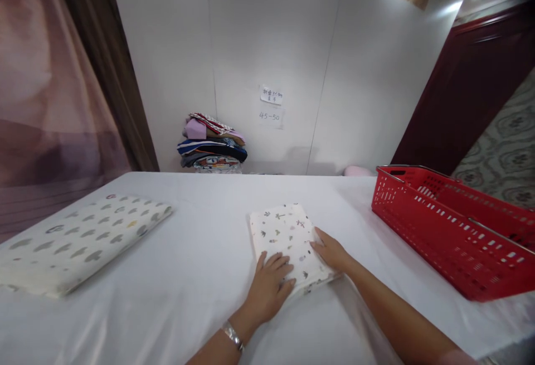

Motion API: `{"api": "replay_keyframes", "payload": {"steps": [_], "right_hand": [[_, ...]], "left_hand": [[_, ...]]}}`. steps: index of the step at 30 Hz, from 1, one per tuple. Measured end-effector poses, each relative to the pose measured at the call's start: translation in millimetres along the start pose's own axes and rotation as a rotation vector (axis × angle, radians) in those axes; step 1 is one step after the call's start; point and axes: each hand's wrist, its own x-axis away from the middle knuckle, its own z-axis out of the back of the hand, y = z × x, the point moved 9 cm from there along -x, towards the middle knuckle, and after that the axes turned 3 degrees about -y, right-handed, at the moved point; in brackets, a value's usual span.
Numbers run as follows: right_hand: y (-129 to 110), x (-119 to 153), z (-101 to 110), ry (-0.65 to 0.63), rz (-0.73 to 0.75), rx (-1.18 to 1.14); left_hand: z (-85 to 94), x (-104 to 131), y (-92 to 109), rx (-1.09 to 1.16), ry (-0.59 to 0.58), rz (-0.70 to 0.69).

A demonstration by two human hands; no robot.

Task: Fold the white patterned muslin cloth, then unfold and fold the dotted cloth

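Observation:
A folded white cloth (288, 231) with small printed plants and figures lies flat on the white-covered table (200, 253) in front of me. Resting on its near left corner is my left hand (270, 287), fingers spread and palm down, a silver bracelet on the wrist. My right hand (332, 251) lies along the cloth's right edge, its thumb and fingers stretched out over the top. Both hands touch the cloth without visibly gripping it. Farther left on the table is a larger folded cream cloth (92, 234) with grey cloud-like shapes.
A red plastic basket (451, 237) with metal handles stands at the table's right side. Beyond the far edge rises a stack of folded fabrics (213, 145). Handwritten paper notes (271, 106) hang on the pale wall. A pink curtain (54, 86) hangs at the left.

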Motion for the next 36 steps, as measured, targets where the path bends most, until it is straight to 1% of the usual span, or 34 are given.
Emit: {"api": "replay_keyframes", "payload": {"steps": [3, 7, 9, 12, 14, 15, 17, 19, 20, 21, 22, 23, 24, 25, 26, 27, 28, 30, 31, 33, 34, 36], "right_hand": [[15.9, 16.2, 5.2, 0.048, -0.04, -0.066], [18.5, 35.3, 7.9, 0.085, -0.039, -0.054], [19.4, 40.7, 10.1, 0.084, -0.048, -0.039], [19.1, 43.9, 16.0, 0.078, -0.051, -0.049], [16.0, 48.6, 16.6, 0.061, -0.064, -0.082], [12.6, 53.7, 14.2, 0.046, -0.071, -0.108], [-0.6, 71.1, 1.0, -0.013, -0.065, -0.188], [-23.9, 95.9, -23.5, -0.136, -0.001, -0.321], [-38.5, 109.7, -39.2, -0.237, 0.051, -0.409], [-52.3, 122.3, -52.8, -0.331, 0.1, -0.494], [-62.8, 131.0, -60.5, -0.373, 0.142, -0.553], [-69.2, 134.2, -63.0, -0.377, 0.175, -0.596], [-70.4, 131.2, -60.2, -0.339, 0.192, -0.62], [-66.5, 122.5, -53.0, -0.27, 0.194, -0.628], [-58.7, 109.5, -42.8, -0.189, 0.184, -0.628], [-47.6, 93.5, -31.6, -0.113, 0.158, -0.626], [-35.3, 75.7, -19.4, -0.04, 0.132, -0.613], [-9.5, 39.9, 6.5, 0.11, 0.075, -0.586], [0.9, 23.8, 18.8, 0.181, 0.058, -0.552], [14.9, -3.9, 34.6, 0.258, 0.033, -0.494], [19.1, -15.3, 38.6, 0.276, 0.025, -0.478], [23.8, -34.2, 40.2, 0.288, 0.011, -0.466]], "left_hand": [[1.7, -0.5, -0.9, -0.015, -0.001, -0.004], [5.1, 2.6, 4.7, -0.059, 0.004, -0.004], [2.3, 6.3, 14.4, -0.095, -0.001, -0.042], [-8.2, 12.2, 29.5, -0.18, -0.038, -0.135], [-10.1, 14.8, 29.0, -0.254, -0.052, -0.172], [-6.7, 15.8, 23.5, -0.292, -0.046, -0.176], [9.8, 19.0, 1.9, -0.366, -0.012, -0.164], [36.6, 25.6, -33.3, -0.447, 0.042, -0.101], [52.2, 30.5, -55.2, -0.492, 0.073, -0.033], [69.7, 36.8, -78.3, -0.531, 0.124, 0.065], [85.4, 44.1, -99.3, -0.559, 0.172, 0.162], [98.2, 51.6, -115.6, -0.562, 0.217, 0.242], [107.1, 57.8, -124.9, -0.549, 0.258, 0.285], [112.1, 62.3, -127.6, -0.526, 0.298, 0.301], [113.4, 64.6, -123.6, -0.491, 0.334, 0.29], [111.6, 65.1, -113.9, -0.452, 0.366, 0.262], [107.0, 64.1, -100.0, -0.415, 0.393, 0.226], [91.6, 59.0, -66.3, -0.356, 0.411, 0.163], [81.2, 55.1, -48.8, -0.345, 0.394, 0.137], [57.3, 45.9, -18.1, -0.336, 0.307, 0.086], [46.4, 42.0, -6.0, -0.331, 0.263, 0.06], [30.6, 36.7, 7.9, -0.32, 0.204, 0.037]]}}
